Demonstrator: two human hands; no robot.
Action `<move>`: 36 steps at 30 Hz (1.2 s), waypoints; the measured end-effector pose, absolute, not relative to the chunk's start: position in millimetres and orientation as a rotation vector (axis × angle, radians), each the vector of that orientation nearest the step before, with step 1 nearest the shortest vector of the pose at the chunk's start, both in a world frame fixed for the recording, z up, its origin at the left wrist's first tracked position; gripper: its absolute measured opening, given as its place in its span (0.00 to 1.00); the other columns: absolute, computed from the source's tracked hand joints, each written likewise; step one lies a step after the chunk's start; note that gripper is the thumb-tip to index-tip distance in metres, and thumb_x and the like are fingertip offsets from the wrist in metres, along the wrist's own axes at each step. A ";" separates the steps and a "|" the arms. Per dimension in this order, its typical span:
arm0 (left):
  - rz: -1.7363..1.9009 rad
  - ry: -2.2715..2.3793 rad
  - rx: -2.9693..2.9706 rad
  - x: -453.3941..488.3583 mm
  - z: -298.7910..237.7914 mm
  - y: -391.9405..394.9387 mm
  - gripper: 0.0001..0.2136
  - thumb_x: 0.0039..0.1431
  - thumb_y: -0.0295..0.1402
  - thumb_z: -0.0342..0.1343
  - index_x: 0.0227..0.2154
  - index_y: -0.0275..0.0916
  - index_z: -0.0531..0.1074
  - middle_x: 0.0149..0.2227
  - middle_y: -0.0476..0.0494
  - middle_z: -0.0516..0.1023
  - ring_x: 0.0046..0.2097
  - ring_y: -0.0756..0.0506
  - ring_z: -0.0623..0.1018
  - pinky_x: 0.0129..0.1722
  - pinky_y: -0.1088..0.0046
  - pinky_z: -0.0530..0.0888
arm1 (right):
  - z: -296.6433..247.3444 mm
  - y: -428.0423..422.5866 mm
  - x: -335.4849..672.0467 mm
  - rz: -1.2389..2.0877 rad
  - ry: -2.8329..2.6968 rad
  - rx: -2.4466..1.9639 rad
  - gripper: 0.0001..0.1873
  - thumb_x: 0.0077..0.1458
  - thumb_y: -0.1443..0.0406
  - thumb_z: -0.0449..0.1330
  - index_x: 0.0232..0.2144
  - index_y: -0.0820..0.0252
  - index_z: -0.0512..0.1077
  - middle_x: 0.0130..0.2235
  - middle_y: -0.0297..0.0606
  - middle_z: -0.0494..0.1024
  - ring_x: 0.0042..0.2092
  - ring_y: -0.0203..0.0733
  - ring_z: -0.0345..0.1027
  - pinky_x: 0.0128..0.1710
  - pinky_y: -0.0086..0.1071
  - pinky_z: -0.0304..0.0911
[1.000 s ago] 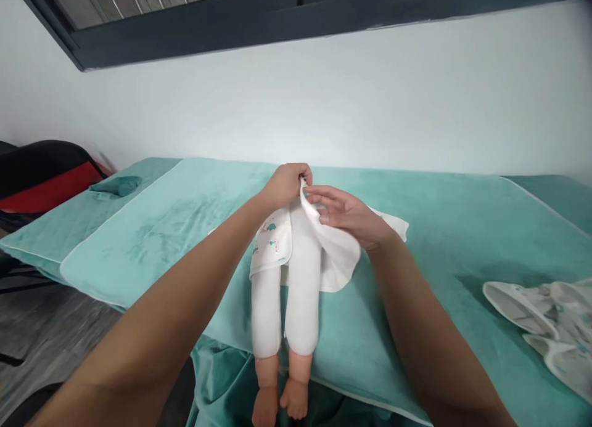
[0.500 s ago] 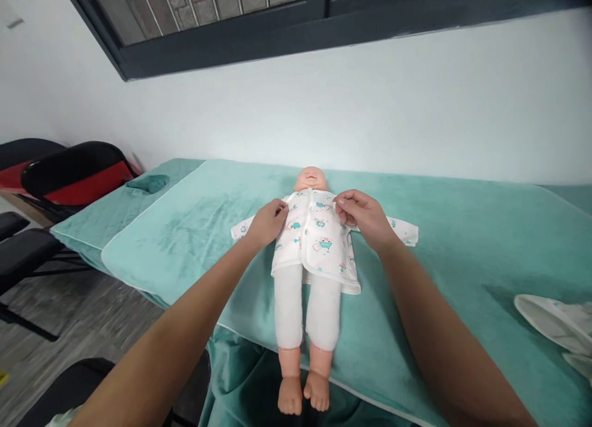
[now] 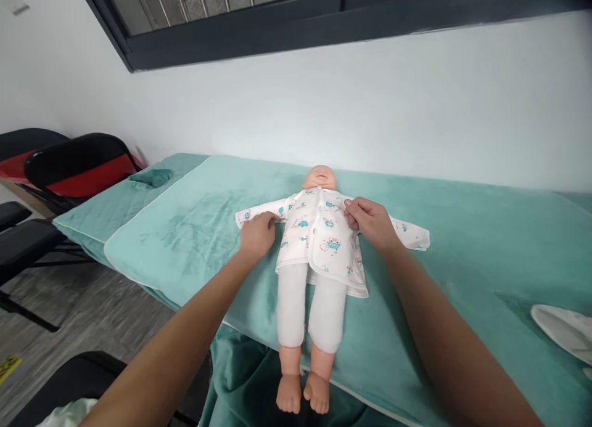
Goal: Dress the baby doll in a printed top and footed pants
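A baby doll (image 3: 319, 179) lies on its back on a teal towel (image 3: 185, 230), its bare feet hanging over the near edge. It wears a white printed jacket (image 3: 324, 242) and white leggings (image 3: 309, 304). My left hand (image 3: 257, 235) is closed on the jacket's left sleeve beside the doll's body. On the other side, my right hand (image 3: 370, 222) pinches the jacket fabric at the doll's chest and shoulder. Both sleeves lie spread out flat.
The towel covers a teal padded table (image 3: 485, 242) against a white wall. More white printed clothing (image 3: 564, 334) lies at the right edge. Black and red chairs (image 3: 78, 168) stand at the left, over grey floor. A small teal cloth (image 3: 150, 177) sits at the table's far left.
The jacket flap that I held open over the doll's head now lies shut over its chest. My hands have moved apart to the sleeve and the shoulder.
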State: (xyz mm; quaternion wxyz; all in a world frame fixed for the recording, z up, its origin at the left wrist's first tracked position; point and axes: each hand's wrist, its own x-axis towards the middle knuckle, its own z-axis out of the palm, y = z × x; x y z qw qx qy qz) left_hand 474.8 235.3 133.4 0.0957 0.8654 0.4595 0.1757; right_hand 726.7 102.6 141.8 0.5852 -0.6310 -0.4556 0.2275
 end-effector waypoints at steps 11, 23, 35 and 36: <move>0.398 1.520 3.035 427.2 119.9 271.6 0.14 0.68 0.29 0.43 0.44 0.39 0.74 0.45 0.34 0.77 0.49 0.33 0.71 0.44 0.58 0.64 | 140.3 100.2 727.7 0.409 -1.171 -1.682 0.28 0.60 0.45 0.57 0.18 0.58 0.65 0.18 0.30 0.67 0.22 0.34 0.57 0.25 0.30 0.53; 0.761 1.316 2.486 435.2 120.2 233.8 0.12 0.67 0.35 0.46 0.42 0.38 0.75 0.44 0.37 0.79 0.48 0.37 0.76 0.45 0.61 0.69 | 106.9 54.5 720.0 0.221 -0.904 -1.936 0.30 0.63 0.43 0.49 0.18 0.56 0.67 0.19 0.34 0.72 0.24 0.40 0.65 0.31 0.35 0.59; 0.765 0.645 1.368 504.0 135.0 192.6 0.31 0.50 0.45 0.67 0.57 0.40 0.72 0.59 0.36 0.75 0.57 0.36 0.76 0.58 0.57 0.72 | 101.9 47.0 698.6 0.338 -1.102 -1.678 0.26 0.61 0.42 0.50 0.42 0.55 0.71 0.44 0.39 0.78 0.49 0.48 0.69 0.54 0.41 0.62; 0.788 0.623 1.337 510.5 134.2 194.2 0.31 0.50 0.44 0.67 0.57 0.40 0.72 0.58 0.36 0.76 0.57 0.35 0.76 0.58 0.56 0.71 | 102.2 47.0 699.6 0.342 -1.086 -1.630 0.28 0.60 0.41 0.51 0.46 0.55 0.72 0.50 0.41 0.77 0.53 0.49 0.68 0.58 0.42 0.59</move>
